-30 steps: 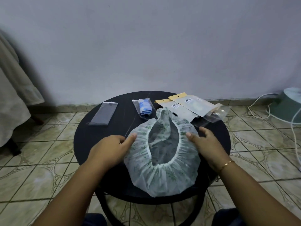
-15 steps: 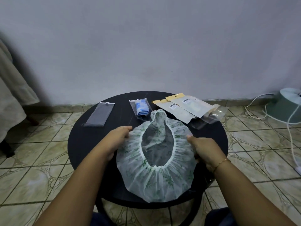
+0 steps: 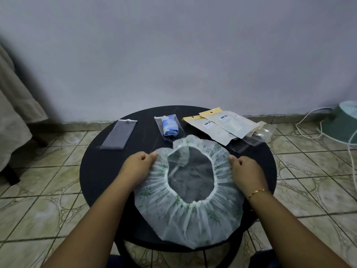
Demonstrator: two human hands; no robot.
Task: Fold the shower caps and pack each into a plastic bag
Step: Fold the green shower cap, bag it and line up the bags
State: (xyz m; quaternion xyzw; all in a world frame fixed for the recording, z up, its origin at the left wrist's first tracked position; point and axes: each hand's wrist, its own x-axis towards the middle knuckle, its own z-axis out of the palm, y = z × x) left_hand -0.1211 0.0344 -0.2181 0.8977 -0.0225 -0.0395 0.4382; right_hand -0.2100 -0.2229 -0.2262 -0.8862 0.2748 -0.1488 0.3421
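The cap (image 3: 188, 192) lies spread on the near half of the round desk (image 3: 100, 171), opening up, its near edge hanging over the desk's near rim. The left hand (image 3: 135, 167) pinches the cap's left edge between thumb and curled fingers; the right hand (image 3: 246, 171) pinches the right edge the same way. Both hold only the cap.

To fold well from here, I judge the cap should first be pulled taut and flat, so the elastic ring sits evenly. Then one edge can be carried straight across onto the other, the halves matched before pressing out trapped air. The thin film looks slippery and springy, so a fold will likely need a palm on it to keep it. Sliding the cap farther from the near rim would stop it dragging off.

Near the far edge lie an empty bag (image 3: 118, 133) at left, a bag holding a folded blue cap (image 3: 169, 127) in the middle, and labelled packets (image 3: 218, 125) at right, with clear plastic (image 3: 258, 135) beyond them.

What the packets hold is unclear, and their labels are too small to read. The cap's far edge is blurred. The fingertips under the film are hidden.
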